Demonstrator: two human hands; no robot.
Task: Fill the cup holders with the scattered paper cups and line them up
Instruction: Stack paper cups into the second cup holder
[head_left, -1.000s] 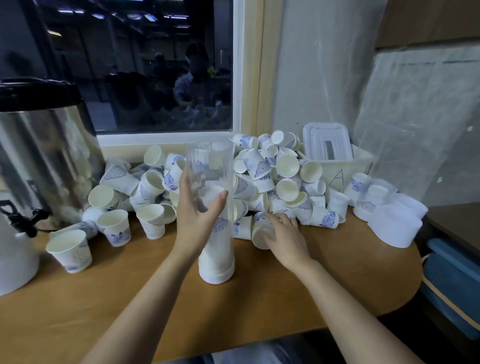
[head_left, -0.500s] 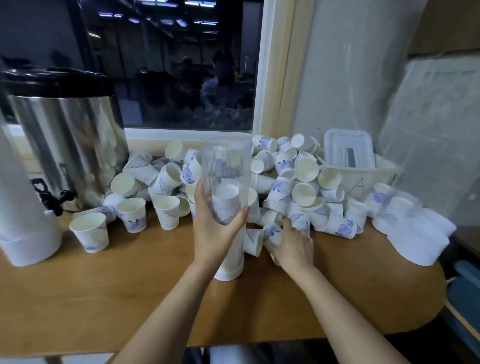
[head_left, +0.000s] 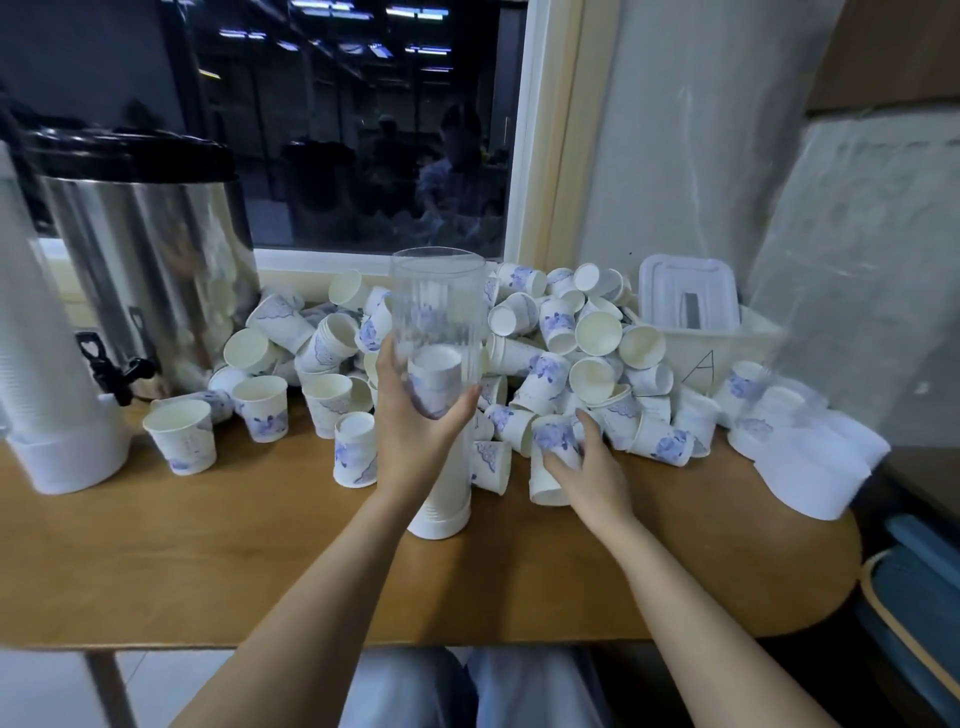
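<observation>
our left hand (head_left: 410, 431) grips the upright clear cup holder (head_left: 439, 312); our right hand (head_left: 592, 470), at its four o'clock, clasps a paper cup (head_left: 553, 439), the holder's mouth at eleven o'clock.

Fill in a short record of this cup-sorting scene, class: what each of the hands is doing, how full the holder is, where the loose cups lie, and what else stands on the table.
Left hand: grips the clear cup holder, upright on the table
Right hand: grips one paper cup at the near edge of the pile
Holder fill: stacked cups reach about halfway; upper part empty
Loose cups: heaped behind the holder, below the window
Also on table: steel urn and second holder at left, box marked A at right
</observation>
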